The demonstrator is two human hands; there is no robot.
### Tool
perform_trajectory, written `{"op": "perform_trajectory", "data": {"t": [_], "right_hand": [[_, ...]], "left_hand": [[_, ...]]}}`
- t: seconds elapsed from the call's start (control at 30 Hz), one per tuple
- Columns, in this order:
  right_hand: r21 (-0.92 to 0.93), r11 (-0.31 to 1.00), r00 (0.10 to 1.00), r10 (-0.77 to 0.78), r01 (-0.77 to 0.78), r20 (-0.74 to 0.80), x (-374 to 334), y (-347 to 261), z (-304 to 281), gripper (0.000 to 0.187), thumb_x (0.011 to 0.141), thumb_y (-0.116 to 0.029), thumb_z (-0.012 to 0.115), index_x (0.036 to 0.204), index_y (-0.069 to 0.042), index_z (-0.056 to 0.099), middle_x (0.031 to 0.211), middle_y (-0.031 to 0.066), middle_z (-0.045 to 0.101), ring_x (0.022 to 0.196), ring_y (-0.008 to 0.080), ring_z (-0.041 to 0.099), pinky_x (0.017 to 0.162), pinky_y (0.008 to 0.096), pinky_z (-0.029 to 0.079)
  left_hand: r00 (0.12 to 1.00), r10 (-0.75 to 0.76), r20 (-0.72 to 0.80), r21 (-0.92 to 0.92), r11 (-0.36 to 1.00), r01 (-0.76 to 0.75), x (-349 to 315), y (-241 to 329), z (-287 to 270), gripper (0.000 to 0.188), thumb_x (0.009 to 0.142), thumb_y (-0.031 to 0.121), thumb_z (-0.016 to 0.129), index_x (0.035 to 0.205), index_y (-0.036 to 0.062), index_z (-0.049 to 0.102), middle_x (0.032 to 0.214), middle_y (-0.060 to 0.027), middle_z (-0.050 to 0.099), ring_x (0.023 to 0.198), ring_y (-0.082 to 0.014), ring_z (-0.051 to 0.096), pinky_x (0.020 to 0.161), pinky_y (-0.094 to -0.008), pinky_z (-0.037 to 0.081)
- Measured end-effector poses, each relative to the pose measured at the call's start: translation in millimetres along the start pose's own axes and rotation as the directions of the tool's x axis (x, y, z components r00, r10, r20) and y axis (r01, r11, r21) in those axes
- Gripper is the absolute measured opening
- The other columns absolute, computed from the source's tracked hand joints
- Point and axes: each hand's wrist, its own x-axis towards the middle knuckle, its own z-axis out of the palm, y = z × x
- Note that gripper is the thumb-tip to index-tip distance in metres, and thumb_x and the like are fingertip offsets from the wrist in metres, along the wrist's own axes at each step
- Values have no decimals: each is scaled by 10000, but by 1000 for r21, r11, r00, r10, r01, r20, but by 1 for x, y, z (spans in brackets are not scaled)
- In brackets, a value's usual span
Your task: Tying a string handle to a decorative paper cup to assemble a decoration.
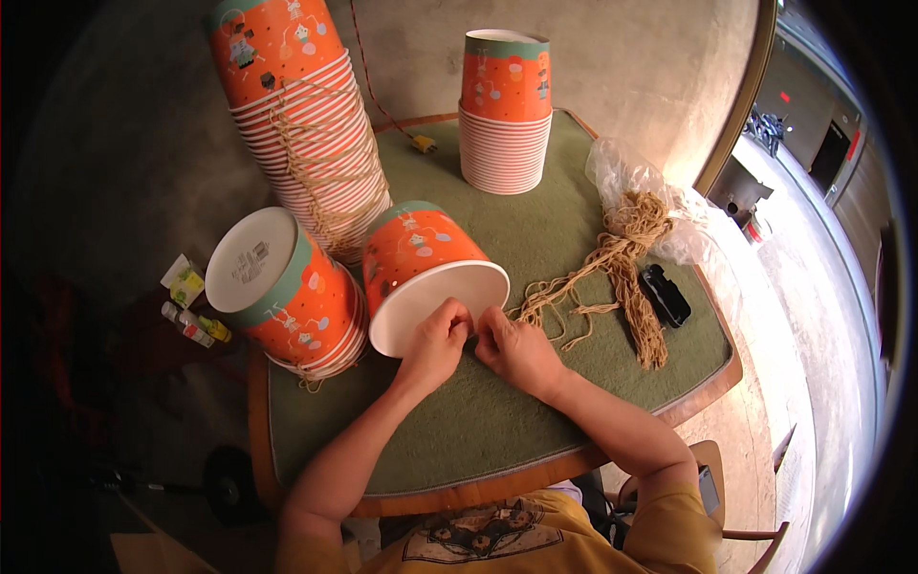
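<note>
An orange paper bucket (421, 244) with a teal band lies tilted on the table, its white mouth facing me. At its near rim my left hand (438, 342) is closed in a pinch, partly in front of the opening. My right hand (518, 352) is pinched too, close to the left one at the right side of the rim. What the fingertips hold is too small and hidden to make out. Loose strands from a bundle of tan cord (626, 253) reach the table just beyond my right hand.
Upside-down nested bucket stacks stand around: a tall one laced with cord (311, 143), a shorter one (296, 297) at left, another (505, 115) at the back. A clear plastic bag (626, 172) and black case (665, 297) lie right on the green-topped table (421, 459). A yellow plug (424, 143) lies behind.
</note>
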Motion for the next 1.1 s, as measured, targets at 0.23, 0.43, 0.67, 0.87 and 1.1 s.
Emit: {"op": "perform_trajectory", "data": {"t": [0.23, 0.43, 0.67, 0.87, 1.1], "right_hand": [[34, 979, 979, 202, -203, 42, 3, -5, -1, 219, 894, -211, 642, 1050, -115, 521, 683, 125, 665, 623, 340, 670, 555, 446, 537], [147, 953, 964, 261, -264, 43, 6, -3, -1, 148, 898, -230, 651, 964, -99, 636, 742, 137, 687, 665, 332, 682, 600, 423, 540], [263, 902, 937, 312, -344, 157, 11, 9, 0, 200, 888, -250, 649, 969, -68, 671, 785, 172, 688, 745, 346, 687, 665, 415, 535], [264, 863, 882, 341, -431, 324, 20, 13, -8, 206, 918, -192, 643, 1015, -11, 665, 864, 139, 704, 776, 183, 682, 722, 334, 517], [342, 860, 917, 302, -379, 259, 19, 19, -2, 212, 887, -227, 644, 968, -36, 688, 796, 176, 685, 718, 303, 684, 661, 383, 516]], "left_hand": [[992, -121, 21, -44, 992, 122, 1, -4, -1, 87, 934, 65, 584, 949, 7, 522, 786, -125, 628, 751, -261, 650, 676, -373, 497], [981, -180, 66, -128, 974, 188, 2, -11, -3, 108, 936, 72, 586, 976, 5, 512, 795, -92, 620, 748, -194, 624, 684, -338, 506], [1000, -7, 27, -29, 1000, 8, -3, -11, 5, 238, 885, -34, 576, 1059, 20, 423, 864, -128, 576, 787, -264, 617, 706, -387, 498], [962, 272, -30, 340, 908, -246, -10, 12, 7, 269, 845, -91, 545, 1053, 30, 427, 906, -160, 547, 847, -350, 544, 749, -460, 456], [927, 372, 44, 613, 723, -319, -12, 12, 5, 319, 785, -63, 562, 1082, 28, 491, 924, -147, 513, 885, -322, 519, 781, -435, 459]]}}
